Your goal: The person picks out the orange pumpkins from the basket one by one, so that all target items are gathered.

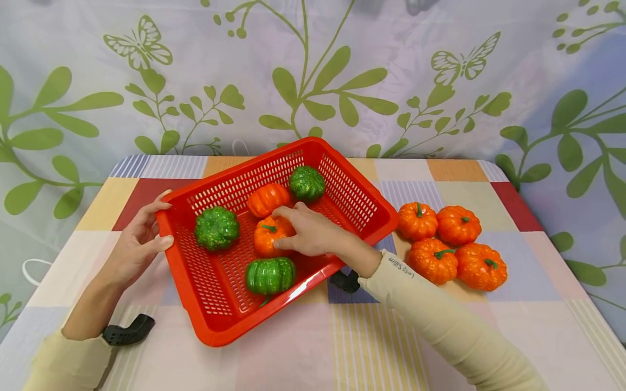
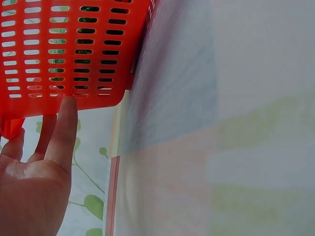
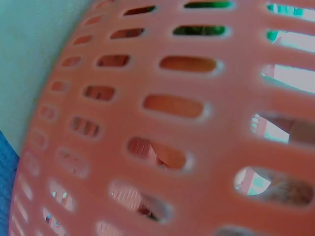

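A red slotted plastic basket (image 1: 225, 326) sits at an angle on the table. My left hand (image 1: 134, 244) grips the rim at its left end, thumb and fingers on the edge; the left wrist view shows that hand (image 2: 44, 172) against the slotted wall (image 2: 64, 73). Inside the basket, my right hand (image 1: 313, 231) holds an orange toy pumpkin (image 1: 266, 239) with a green stem. Another orange pumpkin (image 1: 268, 199) lies just behind it. Three green pumpkins surround these: one left (image 1: 217, 228), one at the back (image 1: 307, 183), one in front (image 1: 270, 275). In the right wrist view, the basket wall (image 3: 133, 123) hides most of the hand.
Several orange pumpkins (image 1: 435, 260) are grouped on the patchwork tablecloth (image 1: 293, 364), close to the basket's right end. Behind the table hangs a pale curtain (image 1: 371, 125) with green leaves and butterflies. Black wrist devices (image 1: 129, 330) are on both arms.
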`<action>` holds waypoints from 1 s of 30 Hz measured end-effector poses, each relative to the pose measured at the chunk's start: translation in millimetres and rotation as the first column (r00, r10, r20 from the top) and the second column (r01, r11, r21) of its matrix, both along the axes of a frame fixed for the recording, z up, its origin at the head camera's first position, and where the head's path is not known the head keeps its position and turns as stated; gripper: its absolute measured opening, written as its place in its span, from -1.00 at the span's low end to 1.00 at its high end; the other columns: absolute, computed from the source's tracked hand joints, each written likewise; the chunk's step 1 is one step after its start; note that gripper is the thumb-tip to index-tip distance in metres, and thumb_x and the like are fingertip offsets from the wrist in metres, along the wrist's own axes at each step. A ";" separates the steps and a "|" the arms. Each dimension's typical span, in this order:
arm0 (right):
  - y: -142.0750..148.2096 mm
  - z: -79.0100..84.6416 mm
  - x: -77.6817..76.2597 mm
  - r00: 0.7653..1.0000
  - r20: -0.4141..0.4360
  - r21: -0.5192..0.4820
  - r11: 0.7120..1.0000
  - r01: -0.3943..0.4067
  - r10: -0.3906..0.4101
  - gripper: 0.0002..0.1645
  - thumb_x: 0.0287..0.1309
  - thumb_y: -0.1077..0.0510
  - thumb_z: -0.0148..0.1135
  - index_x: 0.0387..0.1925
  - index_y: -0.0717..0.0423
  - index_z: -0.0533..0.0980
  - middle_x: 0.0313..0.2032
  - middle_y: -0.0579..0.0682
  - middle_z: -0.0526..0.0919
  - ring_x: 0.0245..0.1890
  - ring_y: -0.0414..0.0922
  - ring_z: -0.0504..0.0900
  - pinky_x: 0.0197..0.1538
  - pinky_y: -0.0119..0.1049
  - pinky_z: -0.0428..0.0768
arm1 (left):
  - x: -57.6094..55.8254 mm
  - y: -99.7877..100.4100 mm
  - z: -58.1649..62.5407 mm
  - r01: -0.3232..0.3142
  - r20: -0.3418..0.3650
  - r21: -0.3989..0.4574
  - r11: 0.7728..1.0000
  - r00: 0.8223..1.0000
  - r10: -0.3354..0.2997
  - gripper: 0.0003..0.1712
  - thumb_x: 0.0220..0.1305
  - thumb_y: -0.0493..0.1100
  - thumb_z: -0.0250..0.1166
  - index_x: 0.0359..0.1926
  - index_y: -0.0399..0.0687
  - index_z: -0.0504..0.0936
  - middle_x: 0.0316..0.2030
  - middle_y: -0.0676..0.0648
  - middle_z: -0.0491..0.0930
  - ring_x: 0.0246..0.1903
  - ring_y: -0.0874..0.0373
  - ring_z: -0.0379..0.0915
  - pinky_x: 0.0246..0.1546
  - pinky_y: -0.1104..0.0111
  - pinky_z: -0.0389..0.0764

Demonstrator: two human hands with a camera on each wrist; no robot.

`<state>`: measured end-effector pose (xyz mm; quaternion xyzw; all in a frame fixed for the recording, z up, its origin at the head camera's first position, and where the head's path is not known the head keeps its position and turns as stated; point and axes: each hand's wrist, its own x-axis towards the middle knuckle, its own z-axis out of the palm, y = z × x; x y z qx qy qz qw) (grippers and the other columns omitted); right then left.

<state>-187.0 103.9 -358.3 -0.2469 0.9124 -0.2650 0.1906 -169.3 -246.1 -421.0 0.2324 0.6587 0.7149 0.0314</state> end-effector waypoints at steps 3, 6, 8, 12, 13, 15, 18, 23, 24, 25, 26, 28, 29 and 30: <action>-1.5 -0.8 1.0 1.000 0.003 0.008 1.000 -0.005 0.005 -0.33 0.23 -0.01 0.35 0.30 0.02 0.34 0.10 0.09 0.41 -0.09 -0.05 0.49 -0.02 -0.20 0.50 | -0.3 -0.2 0.4 0.001 -0.006 0.003 1.000 1.000 -0.001 -0.31 0.26 -0.59 -0.04 0.37 -0.09 0.27 0.51 -0.07 -0.07 0.23 0.11 0.28 -0.12 0.36 0.64; -3.2 -1.1 1.2 0.999 -0.001 0.012 0.999 -0.034 0.034 -0.33 0.28 0.02 0.30 0.33 0.09 0.29 0.18 0.07 0.43 0.08 -0.06 0.47 0.15 -0.19 0.46 | 0.0 0.0 1.0 -0.006 -0.006 0.003 1.000 1.000 0.006 -0.31 0.26 -0.58 -0.04 0.37 -0.07 0.27 0.50 -0.07 -0.06 0.22 0.11 0.29 -0.12 0.36 0.64; -4.3 -1.3 1.0 0.999 -0.007 0.018 0.998 -0.053 0.053 -0.31 0.30 0.04 0.28 0.35 0.12 0.27 0.22 0.05 0.45 0.19 -0.07 0.43 0.25 -0.17 0.40 | 0.7 0.6 1.1 -0.019 0.000 0.010 1.000 1.000 0.019 -0.31 0.25 -0.58 -0.02 0.37 -0.08 0.28 0.50 -0.07 -0.05 0.22 0.10 0.29 -0.13 0.36 0.64; -5.6 -1.0 0.9 0.998 -0.013 0.027 0.998 -0.061 0.061 -0.24 0.31 0.06 0.26 0.42 0.16 0.21 0.29 0.07 0.42 0.29 -0.04 0.38 0.35 -0.15 0.31 | 1.7 1.7 0.7 -0.045 0.016 0.024 0.999 0.999 0.045 -0.33 0.24 -0.58 0.00 0.35 -0.12 0.30 0.49 -0.09 -0.02 0.22 0.07 0.29 -0.15 0.36 0.66; -5.8 -1.0 1.2 0.998 -0.018 0.026 0.998 -0.057 0.058 -0.23 0.30 0.06 0.27 0.43 0.17 0.19 0.30 0.08 0.41 0.30 -0.04 0.37 0.35 -0.14 0.30 | 1.9 1.9 0.6 -0.050 0.019 0.028 0.998 0.999 0.050 -0.33 0.23 -0.58 0.01 0.34 -0.13 0.30 0.49 -0.09 -0.01 0.22 0.07 0.30 -0.15 0.36 0.66; -6.0 -0.5 2.1 0.999 -0.024 0.022 0.999 -0.046 0.046 -0.20 0.29 0.06 0.28 0.44 0.19 0.18 0.32 0.11 0.38 0.31 -0.02 0.35 0.36 -0.14 0.29 | 2.0 1.8 0.6 -0.048 0.019 0.024 0.999 0.999 0.048 -0.33 0.23 -0.58 0.00 0.35 -0.12 0.30 0.49 -0.08 -0.01 0.22 0.08 0.30 -0.15 0.36 0.66; -6.2 -0.1 3.7 0.999 -0.030 0.021 0.999 -0.029 0.029 -0.18 0.27 0.05 0.31 0.44 0.21 0.19 0.28 0.15 0.37 0.24 0.00 0.37 0.30 -0.15 0.34 | 1.4 1.0 0.5 -0.028 0.011 0.023 0.999 1.000 0.028 -0.32 0.24 -0.58 -0.01 0.36 -0.10 0.29 0.50 -0.08 -0.04 0.24 0.09 0.27 -0.13 0.36 0.65; -6.2 -0.5 4.7 0.999 -0.045 0.011 1.000 -0.001 0.002 -0.16 0.21 0.02 0.37 0.40 0.22 0.26 0.18 0.20 0.37 0.09 0.00 0.39 0.19 -0.16 0.40 | 0.1 -0.3 0.4 0.004 -0.002 0.019 1.000 1.000 -0.004 -0.31 0.26 -0.58 -0.04 0.38 -0.09 0.27 0.52 -0.10 -0.13 0.28 0.10 0.20 -0.08 0.36 0.62; -6.1 -0.6 4.7 0.999 -0.048 0.008 1.000 0.007 -0.007 -0.16 0.20 0.02 0.38 0.40 0.22 0.27 0.18 0.20 0.37 0.09 0.00 0.39 0.18 -0.16 0.41 | 0.0 -0.3 0.3 0.006 -0.002 0.020 1.000 1.000 -0.006 -0.31 0.26 -0.58 -0.04 0.38 -0.09 0.27 0.52 -0.10 -0.13 0.28 0.10 0.20 -0.08 0.36 0.62; -6.0 -0.6 4.6 0.999 -0.051 0.006 1.000 0.015 -0.015 -0.15 0.18 0.02 0.39 0.40 0.22 0.27 0.18 0.20 0.37 0.08 0.00 0.38 0.17 -0.15 0.41 | -0.2 -0.3 0.2 0.008 -0.002 0.020 1.000 1.000 -0.008 -0.31 0.26 -0.58 -0.04 0.38 -0.09 0.27 0.52 -0.10 -0.13 0.28 0.10 0.19 -0.08 0.36 0.62; -5.9 -0.7 4.5 0.998 -0.054 0.007 1.000 0.023 -0.022 -0.14 0.17 0.01 0.40 0.40 0.22 0.27 0.18 0.20 0.37 0.08 0.00 0.38 0.16 -0.15 0.41 | -0.3 -0.1 0.3 0.011 0.000 0.021 1.000 1.000 -0.011 -0.31 0.27 -0.58 -0.05 0.38 -0.09 0.27 0.52 -0.09 -0.13 0.29 0.11 0.18 -0.08 0.36 0.61; -5.6 -0.6 4.7 0.998 -0.056 0.008 0.999 0.035 -0.035 -0.12 0.15 0.01 0.41 0.40 0.22 0.27 0.17 0.20 0.38 0.07 0.00 0.38 0.14 -0.16 0.42 | -0.6 0.2 0.3 0.016 0.002 0.023 1.000 1.000 -0.016 -0.31 0.27 -0.58 -0.05 0.38 -0.10 0.26 0.52 -0.08 -0.13 0.29 0.11 0.17 -0.07 0.37 0.61; -5.5 -0.4 4.6 0.997 -0.060 0.004 0.999 0.040 -0.040 -0.11 0.13 0.00 0.42 0.40 0.23 0.28 0.16 0.20 0.38 0.05 -0.01 0.39 0.11 -0.18 0.44 | -0.4 0.2 0.3 0.016 0.003 0.024 1.000 1.000 -0.016 -0.31 0.27 -0.59 -0.06 0.39 -0.11 0.26 0.52 -0.08 -0.13 0.29 0.11 0.17 -0.07 0.37 0.61; -5.4 -0.3 4.5 0.997 -0.067 -0.003 0.999 0.044 -0.044 -0.11 0.12 -0.01 0.43 0.39 0.23 0.29 0.15 0.20 0.39 0.03 -0.01 0.39 0.09 -0.19 0.45 | -0.5 0.2 0.2 0.017 0.002 0.024 1.000 1.000 -0.017 -0.32 0.27 -0.59 -0.06 0.38 -0.11 0.26 0.53 -0.08 -0.13 0.29 0.11 0.17 -0.07 0.37 0.61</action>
